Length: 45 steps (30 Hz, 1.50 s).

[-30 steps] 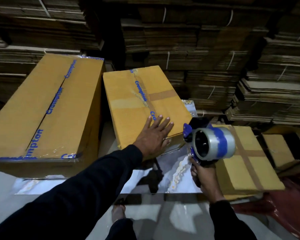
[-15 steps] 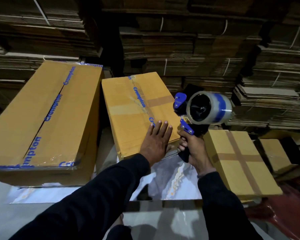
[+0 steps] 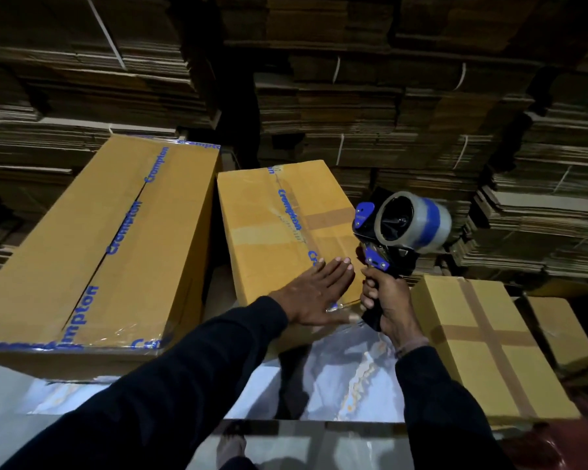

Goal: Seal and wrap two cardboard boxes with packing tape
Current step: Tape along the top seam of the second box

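A small cardboard box [image 3: 269, 228] with blue-printed tape along its seam lies in the middle of the marbled table [image 3: 336, 378]. My left hand [image 3: 314, 295] lies flat with straight fingers on its near right corner. My right hand [image 3: 386, 305] grips the handle of a blue and black tape dispenser [image 3: 398, 228], held upright just right of that corner, its clear roll facing left. A larger taped box [image 3: 92, 252] stands to the left, close beside the small one.
A box [image 3: 482, 347] crossed with brown tape sits at the right, another smaller one [image 3: 554, 330] beyond it. Bundled stacks of flat cardboard [image 3: 353, 106] fill the whole background. The table's near edge [image 3: 306, 424] runs below my arms.
My right hand has raised the dispenser from low beside the table and brought it left to the small box's near right corner. My left hand stayed flat on the box.
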{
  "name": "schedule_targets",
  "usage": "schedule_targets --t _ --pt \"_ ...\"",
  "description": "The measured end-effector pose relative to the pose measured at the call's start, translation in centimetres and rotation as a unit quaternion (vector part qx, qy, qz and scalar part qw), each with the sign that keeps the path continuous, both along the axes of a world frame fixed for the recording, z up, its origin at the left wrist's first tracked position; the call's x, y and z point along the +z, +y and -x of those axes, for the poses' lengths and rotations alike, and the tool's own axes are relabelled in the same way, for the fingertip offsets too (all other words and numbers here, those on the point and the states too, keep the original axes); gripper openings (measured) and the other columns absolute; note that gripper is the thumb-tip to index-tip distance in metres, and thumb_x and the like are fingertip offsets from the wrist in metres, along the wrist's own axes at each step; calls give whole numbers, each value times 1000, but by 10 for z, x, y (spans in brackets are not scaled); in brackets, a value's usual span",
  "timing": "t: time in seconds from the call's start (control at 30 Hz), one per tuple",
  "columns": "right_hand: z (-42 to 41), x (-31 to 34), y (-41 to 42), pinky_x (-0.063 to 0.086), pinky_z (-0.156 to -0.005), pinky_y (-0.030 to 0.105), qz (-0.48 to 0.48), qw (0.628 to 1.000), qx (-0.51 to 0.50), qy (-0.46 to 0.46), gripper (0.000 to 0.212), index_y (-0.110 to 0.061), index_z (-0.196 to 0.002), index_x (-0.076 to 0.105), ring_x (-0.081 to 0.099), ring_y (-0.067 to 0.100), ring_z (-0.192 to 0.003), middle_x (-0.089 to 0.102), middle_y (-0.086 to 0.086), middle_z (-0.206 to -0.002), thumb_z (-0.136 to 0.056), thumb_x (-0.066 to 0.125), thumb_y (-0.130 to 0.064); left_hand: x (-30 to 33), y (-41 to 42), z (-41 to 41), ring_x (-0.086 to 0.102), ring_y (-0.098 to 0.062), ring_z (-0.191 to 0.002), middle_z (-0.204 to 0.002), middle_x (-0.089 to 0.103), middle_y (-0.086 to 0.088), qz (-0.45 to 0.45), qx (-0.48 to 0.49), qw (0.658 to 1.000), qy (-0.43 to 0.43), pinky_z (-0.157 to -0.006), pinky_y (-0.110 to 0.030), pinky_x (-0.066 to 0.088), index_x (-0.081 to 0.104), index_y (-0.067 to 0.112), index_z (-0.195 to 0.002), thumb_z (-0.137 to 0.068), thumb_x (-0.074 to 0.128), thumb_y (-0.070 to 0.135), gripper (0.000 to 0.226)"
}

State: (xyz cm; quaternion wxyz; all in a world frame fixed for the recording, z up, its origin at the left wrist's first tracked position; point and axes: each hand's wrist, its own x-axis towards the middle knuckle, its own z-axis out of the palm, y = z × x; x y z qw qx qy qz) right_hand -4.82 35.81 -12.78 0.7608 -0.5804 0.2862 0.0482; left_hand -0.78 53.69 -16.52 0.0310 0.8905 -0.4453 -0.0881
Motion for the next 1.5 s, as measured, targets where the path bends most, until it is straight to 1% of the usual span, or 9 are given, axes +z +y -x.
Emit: schedule_targets --t 0.07,0.23,0.7,0.77,0.83,0.93,1.13,1.27,1.5 --pt "-1 0 1 25 -46 32 10 1000 3 3 44 -15 -58 43 28 21 -35 29 3 -44 -98 64 -14 4 12 -14 -21 -23 -160 -173 -21 -10 5 13 1000 -6 -130 -45 -13 -13 10 -166 -86 -7 85 110" --pt "-2 2 6 23 -47 32 42 999 -11 -4 40 -13 -63 43 27 19 -38 29 4 -48 -97 64 -7 3 37 -73 -14 -22 -162 -175 -14 -8 7 95 995 -33 -131 -44 -8 -8 12 -167 -104 9 73 89" --pt "-16 -12 5 24 -38 27 29 995 -92 8 40 -11 -67 40 24 18 -33 27 5 -48 -97 65 -3 7 75 -270 -5 -26 -163 -177 -5 -9 -17 259 965 -48 -131 -47 -1 0 9 -168 -106 8 66 84" --pt "-20 -13 3 24 -37 26 32 994 -104 10 41 -12 -67 39 23 18 -33 26 5 -48 -97 64 -2 8 79 -289 7 -29 -162 -177 3 -9 -14 286 957 -37 -130 -52 7 0 11 -168 -106 9 67 84" --pt "-23 -13 0 23 -38 25 42 993 -109 11 42 -11 -65 39 23 18 -34 26 6 -48 -96 65 -3 11 80 -301 31 -35 -153 -171 25 -14 -5 316 948 -26 -121 -56 25 2 10 -168 -107 13 66 83" --pt "-30 -10 -7 23 -40 24 72 993 -98 7 44 -10 -60 42 24 18 -36 26 7 -51 -96 66 -3 12 79 -305 44 -38 -140 -159 43 -17 -1 341 940 -25 -112 -55 34 8 8 -167 -108 16 63 81" --pt "-45 -12 -45 21 -47 29 131 990 -55 -5 36 -5 -65 48 25 18 -41 29 7 -53 -95 67 -4 12 72 -286 46 -38 -138 -155 46 -19 0 394 919 -29 -113 -54 35 12 6 -166 -110 19 57 76" --pt "-64 -19 -91 20 -44 28 150 988 -19 -24 21 -3 -77 54 24 17 -40 30 8 -56 -90 70 -6 18 62 -253 42 -39 -142 -158 41 -20 -11 467 884 -14 -115 -56 33 9 5 -166 -111 20 53 74" --pt "-95 8 -153 23 -40 26 148 987 59 -7 35 -16 -68 50 28 17 -40 33 3 -52 -98 65 -7 20 39 -169 44 -41 -139 -159 39 -21 -26 577 816 -3 -109 -54 37 4 0 -165 -110 17 55 79"
